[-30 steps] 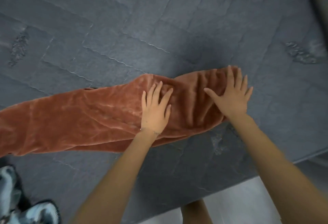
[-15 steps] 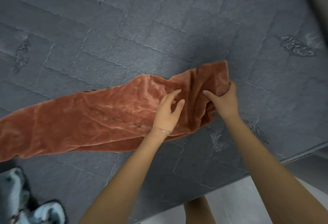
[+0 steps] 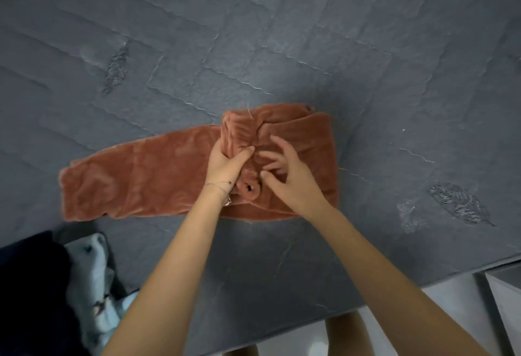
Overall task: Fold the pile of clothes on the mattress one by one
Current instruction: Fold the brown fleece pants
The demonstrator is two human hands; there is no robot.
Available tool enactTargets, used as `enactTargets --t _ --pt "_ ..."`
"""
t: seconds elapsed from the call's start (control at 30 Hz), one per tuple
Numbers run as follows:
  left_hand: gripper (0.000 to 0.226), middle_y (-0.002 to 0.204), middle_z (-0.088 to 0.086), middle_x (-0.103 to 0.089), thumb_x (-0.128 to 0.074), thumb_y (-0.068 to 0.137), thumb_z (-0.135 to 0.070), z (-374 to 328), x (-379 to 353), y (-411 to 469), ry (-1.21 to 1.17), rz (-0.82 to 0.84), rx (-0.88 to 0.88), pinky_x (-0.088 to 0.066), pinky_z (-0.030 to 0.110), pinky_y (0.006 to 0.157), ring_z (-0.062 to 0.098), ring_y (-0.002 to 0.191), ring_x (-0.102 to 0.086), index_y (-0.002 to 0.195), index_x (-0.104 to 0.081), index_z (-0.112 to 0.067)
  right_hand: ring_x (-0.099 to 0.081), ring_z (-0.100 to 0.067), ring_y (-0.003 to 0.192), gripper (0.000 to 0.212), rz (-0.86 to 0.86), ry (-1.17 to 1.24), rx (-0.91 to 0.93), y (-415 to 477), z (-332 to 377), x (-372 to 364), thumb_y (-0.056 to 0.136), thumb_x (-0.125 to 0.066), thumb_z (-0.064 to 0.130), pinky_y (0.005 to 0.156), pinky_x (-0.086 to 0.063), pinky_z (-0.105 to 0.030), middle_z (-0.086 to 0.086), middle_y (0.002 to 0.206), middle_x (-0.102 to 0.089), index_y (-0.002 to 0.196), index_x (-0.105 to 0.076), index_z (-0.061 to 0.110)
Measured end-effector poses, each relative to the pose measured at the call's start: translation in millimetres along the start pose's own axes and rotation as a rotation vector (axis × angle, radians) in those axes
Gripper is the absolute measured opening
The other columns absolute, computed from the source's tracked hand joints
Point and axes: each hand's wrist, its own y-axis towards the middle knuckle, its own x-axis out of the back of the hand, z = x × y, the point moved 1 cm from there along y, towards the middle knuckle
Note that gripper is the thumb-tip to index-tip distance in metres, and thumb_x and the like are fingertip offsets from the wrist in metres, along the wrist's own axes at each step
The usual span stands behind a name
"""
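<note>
Two hands work a rust garment (image 3: 135, 183) lying on the mattress (image 3: 366, 59), its right end doubled over. Left hand (image 3: 225, 163) clenches a bunched fold; right hand (image 3: 287, 176) bends its fingers onto the cloth, blur hiding whether they pinch. Risk: the plush bunch may spring open or set crooked if either grip slackens, since the long left end lies unheld. No container shows; the pile (image 3: 90, 271) lies loose at lower left.

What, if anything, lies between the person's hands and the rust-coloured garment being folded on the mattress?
Nothing visible does. The left hand grips a raised fold of the rust-coloured garment, and the right hand pinches the cloth with bent fingers right beside it. Both touch it directly.
</note>
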Motion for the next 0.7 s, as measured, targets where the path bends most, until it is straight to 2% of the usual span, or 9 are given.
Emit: enactTargets --t 0.03,0.1,0.17,0.27,0.37,0.47,0.6,0.67,0.7 --pt "0.028 0.100 0.001 -0.069 -0.073 0.082 -0.011 3.0 20.8 -0.4 0.018 -0.018 -0.032 -0.053 0.025 0.085 0.011 0.094 -0.066 0.103 -0.058 -0.019 -0.059 -0.005 0.107 0.064 -0.090 -0.073 0.057 2.1 1.9 -6.9 0.086 -0.068 0.018 0.098 -0.046 -0.032 0.007 0.125 -0.061 0.142 -0.038 0.021" --pt "0.028 0.101 -0.003 -0.068 -0.075 0.082 -0.014 6.1 65.1 -0.2 0.048 -0.061 -0.096 -0.051 0.020 0.084 0.003 0.093 -0.065 0.101 -0.057 -0.024 -0.051 -0.016 0.121 0.056 -0.196 -0.278 0.168 7.6 4.1 -21.4 0.085 -0.068 0.025 0.106 -0.039 -0.040 0.001 0.132 -0.057 0.137 -0.047 0.018" --pt "0.024 0.099 -0.006 -0.067 -0.074 0.082 -0.017 8.2 114.3 1.2 0.077 -0.098 -0.143 -0.049 0.016 0.082 -0.002 0.090 -0.064 0.098 -0.059 -0.025 -0.039 -0.025 0.134 0.059 -0.229 -0.485 0.209 12.9 4.5 -40.0 0.086 -0.068 0.034 0.113 -0.028 -0.044 -0.003 0.143 -0.048 0.139 -0.048 0.019" --pt "0.017 0.097 -0.009 -0.067 -0.071 0.085 -0.018 12.8 183.9 4.3 0.122 -0.110 -0.184 -0.048 0.014 0.078 -0.004 0.087 -0.063 0.099 -0.061 -0.022 -0.017 -0.028 0.146 0.065 -0.219 -0.707 0.194 19.8 6.4 -74.6 0.088 -0.062 0.047 0.119 -0.008 -0.050 -0.002 0.156 -0.029 0.145 -0.040 0.026" --pt "0.021 0.098 -0.011 -0.068 -0.069 0.087 -0.020 21.3 245.8 11.5 0.134 -0.164 -0.186 -0.050 0.013 0.076 -0.004 0.089 -0.064 0.107 -0.062 -0.017 -0.006 -0.028 0.148 0.071 -0.226 -0.756 0.164 24.7 9.4 -108.2 0.088 -0.055 0.056 0.119 0.002 -0.049 -0.002 0.160 -0.017 0.149 -0.032 0.030" --pt "0.023 0.104 -0.002 -0.066 -0.067 0.089 -0.022 31.6 297.1 20.6 0.206 -0.237 -0.166 -0.050 0.022 0.087 0.002 0.096 -0.062 0.109 -0.060 -0.015 -0.001 -0.028 0.149 0.072 -0.263 -0.749 0.118 28.1 14.0 -135.2 0.089 -0.052 0.058 0.119 0.003 -0.048 -0.003 0.162 -0.012 0.151 -0.028 0.031" --pt "0.022 0.094 -0.011 -0.063 -0.067 0.088 -0.019 42.8 345.4 30.3 0.253 -0.308 -0.166 -0.049 0.010 0.072 -0.012 0.077 -0.061 0.107 -0.060 -0.012 0.004 -0.028 0.149 0.074 -0.245 -0.810 0.115 32.2 20.1 -164.5 0.089 -0.052 0.059 0.119 0.004 -0.050 -0.003 0.162 -0.004 0.152 -0.026 0.030" --pt "0.022 0.095 -0.004 -0.065 -0.068 0.087 -0.018 51.0 360.6 33.5 0.289 -0.346 -0.138 -0.052 0.020 0.079 -0.006 0.080 -0.062 0.107 -0.061 -0.010 0.002 -0.029 0.149 0.073 -0.281 -0.825 0.135 34.5 24.6 -173.3 0.089 -0.051 0.059 0.119 0.005 -0.050 -0.005 0.162 -0.005 0.151 -0.028 0.029" --pt "0.025 0.099 0.003 -0.066 -0.069 0.087 -0.017 55.7 364.2 34.3 0.306 -0.357 -0.117 -0.052 0.028 0.084 0.004 0.086 -0.064 0.109 -0.061 -0.007 0.001 -0.030 0.149 0.072 -0.308 -0.825 0.143 35.7 26.7 -176.0 0.090 -0.051 0.060 0.119 0.005 -0.050 -0.006 0.162 -0.007 0.151 -0.029 0.028"
